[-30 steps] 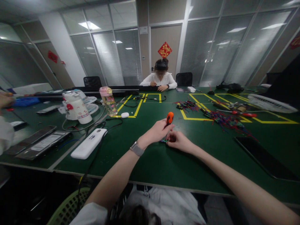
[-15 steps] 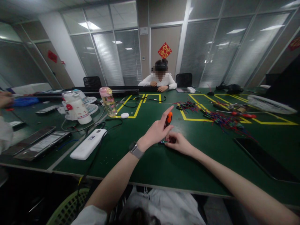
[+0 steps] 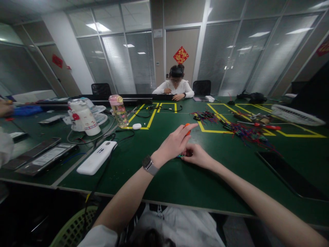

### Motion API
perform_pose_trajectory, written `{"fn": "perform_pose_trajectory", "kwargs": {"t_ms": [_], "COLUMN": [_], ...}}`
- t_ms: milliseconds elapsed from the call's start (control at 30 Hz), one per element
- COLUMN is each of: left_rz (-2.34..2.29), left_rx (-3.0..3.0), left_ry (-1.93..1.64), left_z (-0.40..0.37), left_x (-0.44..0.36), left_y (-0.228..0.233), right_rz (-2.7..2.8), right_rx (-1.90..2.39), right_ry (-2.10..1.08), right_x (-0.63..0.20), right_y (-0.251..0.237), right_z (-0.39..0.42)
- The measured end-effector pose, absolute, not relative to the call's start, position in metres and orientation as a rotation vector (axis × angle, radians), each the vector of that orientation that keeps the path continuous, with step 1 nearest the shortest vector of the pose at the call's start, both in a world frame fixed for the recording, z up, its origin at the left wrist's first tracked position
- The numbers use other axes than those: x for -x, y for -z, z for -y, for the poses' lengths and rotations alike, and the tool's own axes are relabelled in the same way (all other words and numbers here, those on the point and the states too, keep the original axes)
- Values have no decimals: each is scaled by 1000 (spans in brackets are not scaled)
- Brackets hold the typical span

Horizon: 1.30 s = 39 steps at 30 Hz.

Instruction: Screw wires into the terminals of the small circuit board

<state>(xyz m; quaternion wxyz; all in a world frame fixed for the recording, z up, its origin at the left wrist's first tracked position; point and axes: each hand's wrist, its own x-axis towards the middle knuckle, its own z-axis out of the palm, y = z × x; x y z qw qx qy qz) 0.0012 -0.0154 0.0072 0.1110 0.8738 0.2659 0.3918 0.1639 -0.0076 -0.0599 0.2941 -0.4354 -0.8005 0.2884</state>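
Where green table [image 3: 180, 181] meets both forearms: left hand [image 3: 173, 144] around orange-handled screwdriver [image 3: 187, 127], forefinger stretched out, tool upright, tip hidden. Right hand [image 3: 196, 155] pinching small part [image 3: 180, 156] flat on table, directly below screwdriver. Nearby left: white power bank [image 3: 97, 157], pink-capped bottle [image 3: 118, 110].

On the surface [image 3: 159, 178], I see a bottle [image 3: 118, 110] left of my hands, wire bundles [image 3: 244, 132] right, a seated person [image 3: 176, 85] behind.
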Motion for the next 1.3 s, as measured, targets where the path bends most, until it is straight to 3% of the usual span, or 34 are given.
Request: {"fn": "perform_pose_trajectory", "kwargs": {"t_ms": [1033,1300], "left_rz": [-735,-690], "left_rx": [-2537,-2562], "left_ry": [-996,-1228], "left_z": [24,22], "left_x": [6,8], "left_y": [-24,-27], "right_rz": [2546,2636], "right_rx": [1272,1279], "right_ry": [-649,-576], "right_x": [-158,-154], "right_y": [21,22], "right_z": [-1,-9]}}
